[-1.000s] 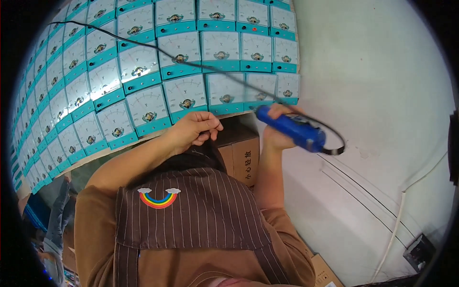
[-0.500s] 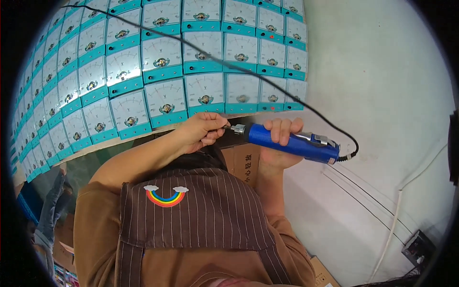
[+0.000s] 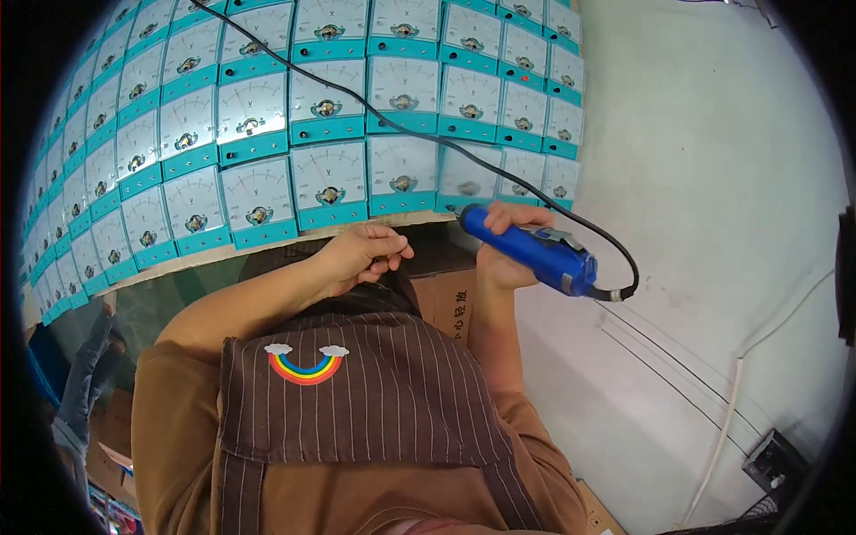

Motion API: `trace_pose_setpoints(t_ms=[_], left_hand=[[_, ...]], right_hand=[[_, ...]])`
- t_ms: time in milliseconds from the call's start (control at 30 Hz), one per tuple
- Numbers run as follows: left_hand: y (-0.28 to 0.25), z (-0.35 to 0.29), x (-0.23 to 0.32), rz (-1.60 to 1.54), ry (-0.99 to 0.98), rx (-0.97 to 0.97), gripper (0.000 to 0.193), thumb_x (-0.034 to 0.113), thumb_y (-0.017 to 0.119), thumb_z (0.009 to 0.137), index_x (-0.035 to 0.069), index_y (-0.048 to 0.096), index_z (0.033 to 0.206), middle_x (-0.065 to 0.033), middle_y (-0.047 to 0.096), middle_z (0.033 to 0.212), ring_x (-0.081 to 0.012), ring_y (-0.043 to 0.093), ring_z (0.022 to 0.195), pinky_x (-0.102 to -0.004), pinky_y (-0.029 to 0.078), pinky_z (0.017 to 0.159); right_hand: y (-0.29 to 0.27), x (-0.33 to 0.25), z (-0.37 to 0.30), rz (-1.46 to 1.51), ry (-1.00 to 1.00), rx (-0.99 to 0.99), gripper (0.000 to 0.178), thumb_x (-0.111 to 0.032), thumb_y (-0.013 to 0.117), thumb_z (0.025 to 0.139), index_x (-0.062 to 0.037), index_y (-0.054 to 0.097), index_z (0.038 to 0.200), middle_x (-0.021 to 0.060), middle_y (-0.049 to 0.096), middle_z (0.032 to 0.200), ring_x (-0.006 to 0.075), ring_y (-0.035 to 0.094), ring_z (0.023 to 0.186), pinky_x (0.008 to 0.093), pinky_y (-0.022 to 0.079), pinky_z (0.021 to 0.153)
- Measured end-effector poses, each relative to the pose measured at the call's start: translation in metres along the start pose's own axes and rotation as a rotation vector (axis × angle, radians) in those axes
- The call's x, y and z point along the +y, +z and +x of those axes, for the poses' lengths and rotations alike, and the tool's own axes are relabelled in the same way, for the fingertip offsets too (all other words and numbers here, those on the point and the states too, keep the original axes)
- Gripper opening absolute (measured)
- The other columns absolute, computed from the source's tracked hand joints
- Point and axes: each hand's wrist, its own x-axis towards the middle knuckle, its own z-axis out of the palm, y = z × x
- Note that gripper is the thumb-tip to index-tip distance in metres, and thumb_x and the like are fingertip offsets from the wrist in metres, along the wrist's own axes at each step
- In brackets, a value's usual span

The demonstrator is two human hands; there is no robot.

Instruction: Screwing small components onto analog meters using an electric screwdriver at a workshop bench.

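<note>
My right hand (image 3: pixel 505 271) is wrapped round a blue electric screwdriver (image 3: pixel 535 255) with a black nose and a metal lever along its side. Its nose points up and left, at the front edge of a panel meter (image 3: pixel 467 178) in the nearest row; the bit cannot be made out. From its rear end a black cable (image 3: pixel 392 127) curves up over the meters. My left hand (image 3: pixel 364 257) is held apart from the tool, left of it and just below the table edge. Its fingers are curled and pinched together, and whatever they may hold is hidden.
Rows of white-faced meters with teal bases (image 3: pixel 259 192) cover the table up to its edge. A brown carton (image 3: pixel 441 299) stands below, between my arms. At the lower right are a black box (image 3: pixel 776 464) with thin wires and a white cable (image 3: pixel 735 401) on the pale wall.
The screwdriver has tilted, its nose moving up to the meters' front edge. My left hand has come away from the bit and sits slightly left. The view has shifted a little.
</note>
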Motion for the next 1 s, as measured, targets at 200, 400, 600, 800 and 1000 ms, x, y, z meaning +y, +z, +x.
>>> trace_pose_setpoints(t_ms=[200, 400, 600, 800, 1000], left_hand=[[0.001, -0.005, -0.003, 0.146, 0.112, 0.079, 0.016, 0.022, 0.057, 0.088, 0.007, 0.055, 0.084, -0.0004, 0.052, 0.063, -0.0036, 0.037, 0.048, -0.0167, 0.024, 0.04], [-0.009, -0.007, -0.002, 0.047, 0.157, 0.068, 0.02, 0.024, 0.055, 0.09, 0.007, 0.052, 0.079, -0.0008, 0.05, 0.059, -0.0042, 0.033, 0.042, -0.0188, 0.02, 0.037], [-0.003, -0.015, 0.001, -0.155, 0.21, 0.123, 0.022, 0.024, 0.055, 0.09, 0.006, 0.051, 0.078, -0.0007, 0.049, 0.055, -0.0048, 0.03, 0.038, -0.0199, 0.017, 0.035], [-0.012, -0.032, 0.002, -0.148, 0.179, 0.06, 0.024, 0.026, 0.055, 0.09, 0.005, 0.05, 0.079, -0.0006, 0.048, 0.056, -0.0058, 0.031, 0.04, -0.0198, 0.021, 0.037], [-0.032, -0.047, -0.006, -0.104, 0.293, 0.207, 0.025, 0.027, 0.046, 0.094, 0.004, 0.053, 0.087, -0.0032, 0.052, 0.063, -0.0066, 0.038, 0.047, -0.0195, 0.026, 0.04]], right_hand=[[0.026, 0.009, -0.014, -0.18, -0.055, -0.042, 0.06, -0.06, 0.044, 0.08, 0.0004, 0.051, 0.085, 0.0112, 0.056, 0.062, 0.0202, 0.054, 0.056, 0.0293, 0.044, 0.056], [-0.009, -0.016, 0.006, 0.194, 0.055, 0.184, 0.042, -0.046, 0.04, 0.082, -0.0078, 0.058, 0.087, 0.0061, 0.053, 0.064, 0.0176, 0.046, 0.059, 0.039, 0.04, 0.074], [0.035, -0.039, -0.009, 0.546, 0.312, -0.115, 0.036, -0.041, 0.036, 0.088, -0.0101, 0.055, 0.09, 0.0037, 0.052, 0.061, 0.017, 0.047, 0.06, 0.0342, 0.035, 0.068], [0.063, -0.02, -0.025, 0.581, 0.401, 0.077, 0.039, -0.044, 0.038, 0.086, -0.0073, 0.052, 0.085, 0.0052, 0.051, 0.058, 0.0181, 0.047, 0.059, 0.0337, 0.035, 0.07], [0.073, -0.001, -0.025, 0.132, 0.113, -0.1, 0.049, -0.052, 0.035, 0.082, -0.0058, 0.051, 0.086, 0.0077, 0.052, 0.06, 0.0208, 0.051, 0.06, 0.037, 0.038, 0.071]])
